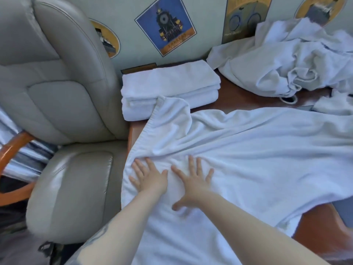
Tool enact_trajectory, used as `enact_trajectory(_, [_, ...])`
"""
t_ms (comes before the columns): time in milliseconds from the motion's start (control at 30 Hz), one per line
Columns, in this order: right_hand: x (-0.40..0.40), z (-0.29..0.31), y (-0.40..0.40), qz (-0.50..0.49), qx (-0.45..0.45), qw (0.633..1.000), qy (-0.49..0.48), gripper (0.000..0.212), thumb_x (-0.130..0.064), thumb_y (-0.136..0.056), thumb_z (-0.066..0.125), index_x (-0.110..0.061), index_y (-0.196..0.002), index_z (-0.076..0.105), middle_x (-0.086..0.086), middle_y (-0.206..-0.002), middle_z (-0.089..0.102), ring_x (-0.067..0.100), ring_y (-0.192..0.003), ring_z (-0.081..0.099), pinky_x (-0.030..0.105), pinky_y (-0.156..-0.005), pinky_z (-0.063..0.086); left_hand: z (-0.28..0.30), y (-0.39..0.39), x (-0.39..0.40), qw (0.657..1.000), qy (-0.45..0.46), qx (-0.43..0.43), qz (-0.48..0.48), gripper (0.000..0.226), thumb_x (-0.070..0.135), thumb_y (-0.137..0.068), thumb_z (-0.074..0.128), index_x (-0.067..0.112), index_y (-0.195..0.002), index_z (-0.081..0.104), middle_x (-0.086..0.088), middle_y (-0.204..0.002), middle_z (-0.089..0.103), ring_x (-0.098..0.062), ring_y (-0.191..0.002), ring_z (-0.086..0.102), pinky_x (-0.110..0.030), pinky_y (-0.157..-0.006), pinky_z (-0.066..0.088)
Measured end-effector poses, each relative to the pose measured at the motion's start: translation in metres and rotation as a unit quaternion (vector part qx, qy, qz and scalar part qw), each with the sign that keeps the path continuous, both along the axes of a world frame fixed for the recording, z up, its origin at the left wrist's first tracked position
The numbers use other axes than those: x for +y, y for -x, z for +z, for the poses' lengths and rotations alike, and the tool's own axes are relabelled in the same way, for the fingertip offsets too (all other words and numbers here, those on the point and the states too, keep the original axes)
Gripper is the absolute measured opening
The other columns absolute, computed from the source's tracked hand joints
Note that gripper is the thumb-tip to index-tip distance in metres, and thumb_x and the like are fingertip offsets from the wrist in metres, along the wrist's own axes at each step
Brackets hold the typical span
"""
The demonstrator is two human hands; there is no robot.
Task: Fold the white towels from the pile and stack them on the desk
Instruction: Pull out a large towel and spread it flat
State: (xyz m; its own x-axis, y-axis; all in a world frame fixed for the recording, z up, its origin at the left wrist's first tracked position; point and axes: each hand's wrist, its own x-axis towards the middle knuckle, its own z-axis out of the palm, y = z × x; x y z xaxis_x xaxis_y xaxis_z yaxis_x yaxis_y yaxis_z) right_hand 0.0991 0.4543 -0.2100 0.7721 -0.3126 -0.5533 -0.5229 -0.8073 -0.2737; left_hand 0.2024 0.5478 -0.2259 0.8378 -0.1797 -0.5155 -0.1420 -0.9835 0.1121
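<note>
A large white towel [257,150] lies spread over the brown desk [238,98], with its left corner folded up against the stack. My left hand [150,177] and my right hand [193,185] press flat on the towel near its left end, fingers straight and spread. A stack of folded white towels [168,87] sits at the back left of the desk. The pile of crumpled white towels [290,60] lies at the back right against the wall.
A grey leather armchair [63,111] stands right against the desk's left edge. Posters [165,25] hang on the wall behind the desk. A wooden chair arm [11,148] shows at the far left. Bare desk wood shows at the right front [321,230].
</note>
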Motion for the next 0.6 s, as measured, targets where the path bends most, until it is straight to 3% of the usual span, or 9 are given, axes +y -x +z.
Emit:
enact_trajectory(67, [0.003,-0.002,0.0,-0.043,-0.038,0.998,-0.023,0.113,-0.054,-0.061,0.079,-0.051,-0.15,0.009,-0.002,-0.155,-0.036,0.027,-0.141,-0.037,0.063,-0.109,-0.017,0.008,-0.009,-0.003,1.0,0.009,0.007,0.014,0.081,0.051,-0.099,0.038,0.015,-0.156,-0.006,-0.016,-0.16,-0.022,-0.029,-0.148,-0.021,-0.055,-0.118,-0.003])
enact_trajectory(133, [0.003,0.0,-0.002,-0.149,-0.158,0.975,-0.036,0.074,-0.041,-0.071,0.074,-0.041,-0.138,0.043,-0.006,-0.163,0.006,0.021,-0.151,-0.002,0.05,-0.117,-0.002,0.017,-0.011,-0.006,0.997,0.073,-0.036,0.012,0.071,0.034,-0.095,0.051,0.01,-0.153,0.018,-0.018,-0.161,0.004,-0.033,-0.149,0.002,-0.05,-0.118,0.01])
enact_trajectory(200, [-0.006,0.003,-0.009,-0.267,-0.318,0.91,0.02,0.042,-0.024,-0.077,0.068,-0.026,-0.119,0.063,-0.004,-0.138,0.05,0.02,-0.135,0.04,0.036,-0.108,0.022,0.025,-0.014,-0.01,0.96,0.225,-0.169,-0.009,0.045,0.013,-0.083,0.06,0.007,-0.127,0.051,-0.018,-0.135,0.045,-0.038,-0.127,0.038,-0.042,-0.105,0.03])
enact_trajectory(233, [-0.011,0.004,-0.014,-0.286,-0.352,0.889,0.06,0.036,-0.019,-0.079,0.066,-0.022,-0.115,0.065,-0.004,-0.128,0.057,0.021,-0.126,0.047,0.033,-0.103,0.027,0.029,-0.019,-0.015,0.93,0.296,-0.215,-0.022,0.035,0.005,-0.079,0.061,0.007,-0.113,0.058,-0.015,-0.118,0.053,-0.037,-0.112,0.046,-0.04,-0.095,0.035])
enact_trajectory(267, [-0.017,0.004,-0.02,-0.273,-0.344,0.894,0.086,0.036,-0.02,-0.082,0.064,-0.02,-0.118,0.064,-0.003,-0.128,0.056,0.021,-0.126,0.046,0.032,-0.103,0.027,0.032,-0.028,-0.022,0.909,0.337,-0.241,-0.053,0.031,0.0,-0.077,0.06,0.008,-0.107,0.061,-0.012,-0.111,0.056,-0.035,-0.105,0.049,-0.039,-0.089,0.036])
enact_trajectory(333, [-0.018,-0.004,-0.027,-0.201,-0.253,0.942,0.09,0.052,-0.034,-0.089,0.059,-0.022,-0.138,0.047,0.0,-0.15,0.038,0.02,-0.142,0.028,0.032,-0.113,0.018,0.034,-0.053,-0.043,0.9,0.336,-0.227,-0.161,0.036,0.0,-0.082,0.057,0.011,-0.116,0.061,-0.009,-0.123,0.056,-0.032,-0.115,0.048,-0.036,-0.095,0.035])
enact_trajectory(467, [0.006,-0.028,-0.026,-0.181,-0.128,0.972,0.074,0.084,-0.057,-0.094,0.039,-0.027,-0.155,-0.011,-0.005,-0.162,-0.018,0.013,-0.148,-0.02,0.044,-0.119,-0.011,0.007,-0.095,-0.082,0.934,0.139,0.0,-0.328,0.066,0.044,-0.1,0.043,0.021,-0.155,0.015,-0.005,-0.164,0.006,-0.026,-0.15,0.005,-0.045,-0.12,0.012])
enact_trajectory(533, [0.016,-0.035,-0.022,-0.188,-0.131,0.97,0.085,0.083,-0.059,-0.094,0.033,-0.031,-0.152,-0.019,-0.005,-0.161,-0.024,0.013,-0.146,-0.026,0.045,-0.116,-0.017,-0.013,-0.108,-0.084,0.947,0.049,-0.002,-0.317,0.077,0.06,-0.098,0.031,0.025,-0.156,-0.004,-0.007,-0.164,-0.012,-0.03,-0.15,-0.01,-0.051,-0.12,-0.001])
enact_trajectory(600, [0.022,-0.037,-0.018,-0.179,-0.118,0.971,0.104,0.079,-0.062,-0.094,0.028,-0.034,-0.151,-0.019,-0.004,-0.158,-0.03,0.015,-0.145,-0.03,0.046,-0.115,-0.02,-0.02,-0.127,-0.08,0.96,0.015,-0.039,-0.278,0.079,0.067,-0.096,0.023,0.026,-0.156,-0.007,-0.009,-0.164,-0.008,-0.033,-0.15,-0.007,-0.054,-0.118,-0.001])
